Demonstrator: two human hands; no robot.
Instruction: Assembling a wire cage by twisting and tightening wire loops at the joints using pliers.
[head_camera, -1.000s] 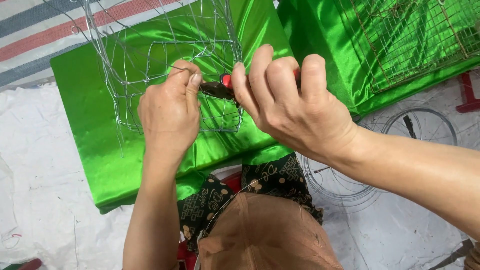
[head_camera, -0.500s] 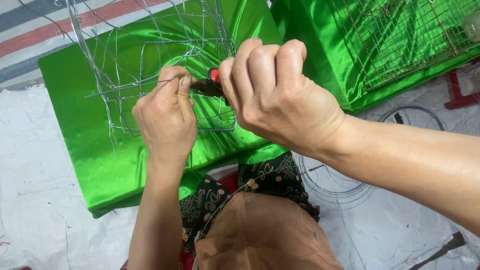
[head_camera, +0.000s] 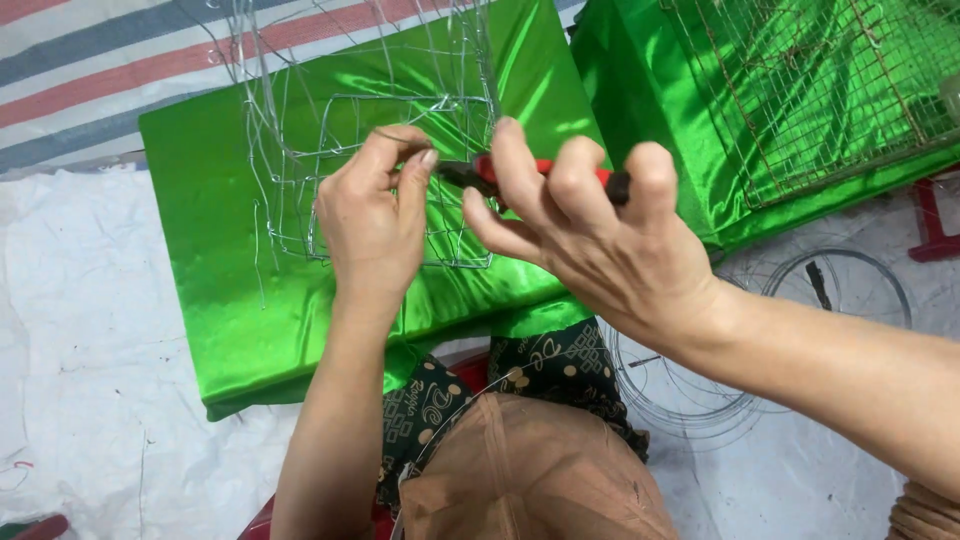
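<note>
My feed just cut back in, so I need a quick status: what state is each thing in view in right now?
Left hand: pinching a thin wire at the frame.
Right hand: closed around the pliers' handles.
Pliers: held level, red handles, nose at the left fingertips.
Wire frame: unfinished open grid, standing on the green cloth.
Green cloth: wrapped smooth over a block.
Mesh cage: resting on the second green block.
Wire coil: lying loose on the floor.

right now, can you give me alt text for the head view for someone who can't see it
A right hand grips red-handled pliers at a thin wire frame, while the left hand pinches a wire beside the pliers' tip. The frame stands on a box wrapped in shiny green cloth; a second green box carrying a wire grid sits at right.
</note>
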